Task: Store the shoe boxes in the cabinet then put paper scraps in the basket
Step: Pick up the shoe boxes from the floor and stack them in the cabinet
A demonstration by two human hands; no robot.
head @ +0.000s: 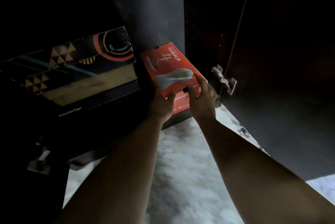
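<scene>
Inside the cabinet, low on its floor, I am holding the red box with both hands at its near end. My left hand is wrapping the near left corner, thumb on the lid and fingers curled underneath. My right hand is half open, fingers spread over the lid and down the near face, pressing rather than clamping. I am gripping the near end, I judge, so the far end can be going in first, with my arms staying outside.

Just left of the red box, the patterned box is sitting on a dark box, with only a thin gap between them and mine. On the right, the cabinet's side wall is running close to the box's edge, and the hinge is sticking out near my right wrist. So the slot is looking narrow and I am judging that a straight push is needed. Behind the box there is dark open depth. The open door is standing to my right over the pale floor. I am seeing no paper scraps or basket.
</scene>
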